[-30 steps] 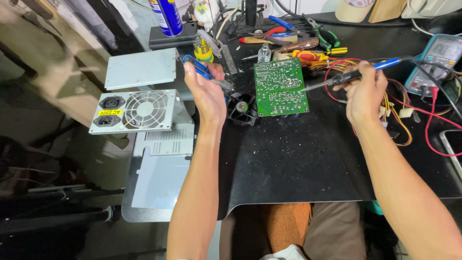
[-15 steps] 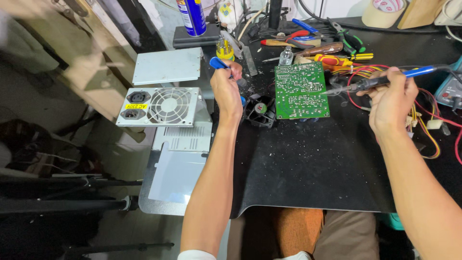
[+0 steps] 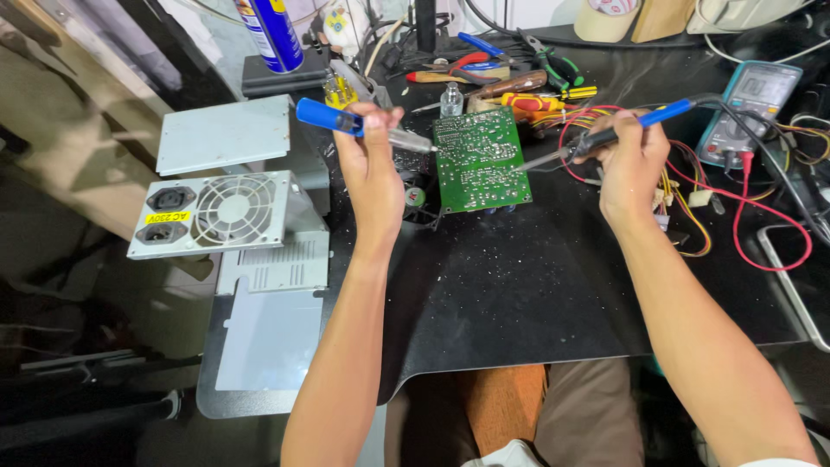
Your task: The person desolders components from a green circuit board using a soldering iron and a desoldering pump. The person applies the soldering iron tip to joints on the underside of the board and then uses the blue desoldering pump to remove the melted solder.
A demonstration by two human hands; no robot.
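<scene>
On tabletop: green rectangular circuit board [image 3: 480, 158], long axis running away from the person.
Right hand [image 3: 629, 169]: grips blue-handled soldering iron [image 3: 605, 137], tip pointing left at board.
Left hand [image 3: 370, 164]: raised, holds blue desoldering pump [image 3: 359, 125], nozzle pointing right.

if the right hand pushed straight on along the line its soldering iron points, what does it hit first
Most likely the green circuit board: the right hand aims the soldering iron leftward, its tip at the board's right edge. Actual contact is unclear.

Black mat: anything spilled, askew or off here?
Yes. The black mat is speckled with small pale flecks, thickest below the green circuit board. The board sits propped at a tilt, not flat. Red and yellow wires sprawl tangled beside the right hand.
</scene>
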